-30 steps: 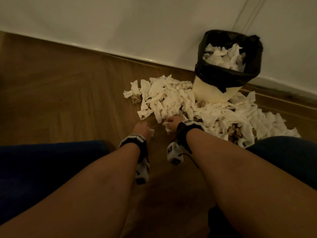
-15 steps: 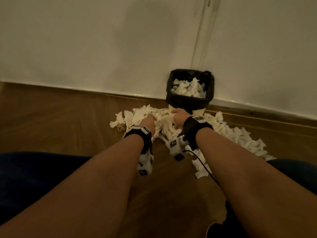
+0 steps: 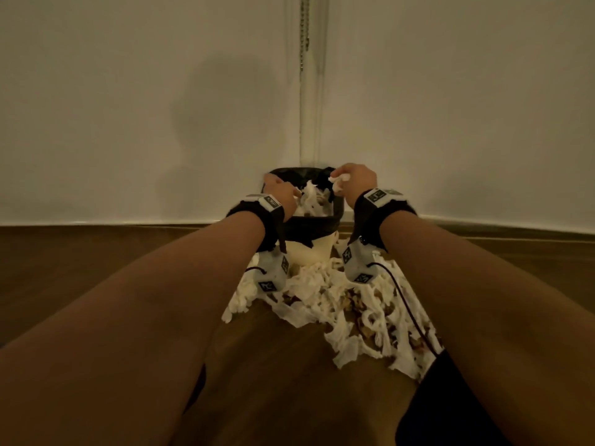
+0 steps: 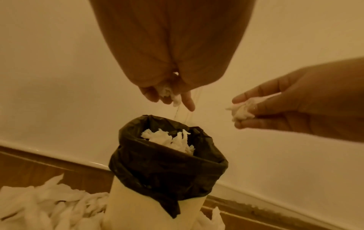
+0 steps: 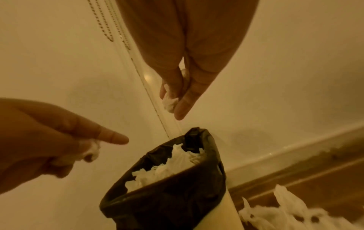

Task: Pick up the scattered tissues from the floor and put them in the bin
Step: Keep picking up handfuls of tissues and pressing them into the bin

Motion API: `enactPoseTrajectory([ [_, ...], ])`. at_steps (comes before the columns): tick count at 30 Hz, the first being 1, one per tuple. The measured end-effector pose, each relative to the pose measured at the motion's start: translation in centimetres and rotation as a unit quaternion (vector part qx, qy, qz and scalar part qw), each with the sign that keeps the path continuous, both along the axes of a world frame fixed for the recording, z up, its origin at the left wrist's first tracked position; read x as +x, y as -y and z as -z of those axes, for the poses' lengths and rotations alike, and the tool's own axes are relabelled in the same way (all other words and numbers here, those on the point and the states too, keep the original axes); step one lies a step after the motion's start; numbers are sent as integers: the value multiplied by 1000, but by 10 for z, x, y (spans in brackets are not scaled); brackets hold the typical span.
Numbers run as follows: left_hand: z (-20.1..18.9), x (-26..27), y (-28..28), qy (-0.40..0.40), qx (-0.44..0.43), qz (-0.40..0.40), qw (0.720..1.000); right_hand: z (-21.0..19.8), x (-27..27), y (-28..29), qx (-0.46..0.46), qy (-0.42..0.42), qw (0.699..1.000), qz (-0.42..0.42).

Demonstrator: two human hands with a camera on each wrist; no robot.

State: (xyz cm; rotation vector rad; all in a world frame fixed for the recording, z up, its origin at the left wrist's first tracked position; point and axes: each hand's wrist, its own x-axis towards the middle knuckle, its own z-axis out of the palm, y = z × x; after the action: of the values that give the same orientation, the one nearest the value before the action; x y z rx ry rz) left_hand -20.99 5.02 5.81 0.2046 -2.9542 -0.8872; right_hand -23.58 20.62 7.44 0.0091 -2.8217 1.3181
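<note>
Both hands over the bin

Left hand [image 3: 279, 195] and right hand [image 3: 353, 181] each pinch a tissue wad [image 4: 241, 110] above the bin [image 3: 309, 231]; scattered tissues [image 3: 347, 304] lie below them.

Both hands are rising from the floor pile to above the bin [image 3: 310, 243]: the left hand [image 3: 279, 194] is carrying a tissue wad [image 4: 167, 91], the right hand [image 3: 355, 181] another wad [image 3: 338, 183].

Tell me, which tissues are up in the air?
The two small wads pinched above the bin: one in the left hand, one in the right hand. The others lie on the floor or inside the bin.
</note>
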Motion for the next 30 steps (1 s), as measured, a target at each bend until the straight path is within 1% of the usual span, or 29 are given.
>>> enactPoseTrajectory([
  [1,5,-5,-3,-8,-10,8,1000,7,-3,-2,5,6,1000,8],
  [2,18,-21,-22,-11,-10,15,1000,19,-11,-19,20,21,999,34],
  [3,18,-22,-19,-26,-11,10,1000,24,-13,-16,28,17,999,37],
  [5,17,-19,-21,-39,-22,35,998,33,-12,-15,11,10,999,39],
  [7,20,-24,-16,-53,8,31,998,36,-14,-8,1,0,999,33],
  [9,29,-30,-15,-68,16,27,997,46,-19,-5,-2,-2,999,38],
  [12,36,-40,-17,-54,15,26,998,58,-24,1,13,-14,999,37],
  [13,37,-43,-18,-36,5,30,999,61,-28,4,33,-16,999,28],
  [15,41,-46,-18,-12,-29,41,999,64,-34,11,123,8,992,-18],
  [16,45,-47,-17,-15,-55,48,997,65,-36,15,171,33,984,-43],
  [18,52,-45,-17,-35,-112,68,991,70,-37,24,228,85,968,-63],
  [19,56,-44,-18,-26,-129,78,988,75,-37,27,261,87,959,-74],
  [20,59,-43,-20,-5,-135,84,987,79,-36,31,296,83,947,-89],
  [22,63,-42,-28,39,-120,81,989,88,-35,33,349,80,925,-127],
  [24,63,-41,-28,63,-138,81,985,93,-35,34,376,79,910,-153],
  [25,63,-40,-26,83,-168,86,978,94,-34,34,386,73,906,-158],
  [27,68,-40,-19,78,-228,108,965,93,-33,32,395,62,903,-158],
  [30,70,-35,-9,51,-243,110,962,89,-30,33,400,63,901,-156],
])
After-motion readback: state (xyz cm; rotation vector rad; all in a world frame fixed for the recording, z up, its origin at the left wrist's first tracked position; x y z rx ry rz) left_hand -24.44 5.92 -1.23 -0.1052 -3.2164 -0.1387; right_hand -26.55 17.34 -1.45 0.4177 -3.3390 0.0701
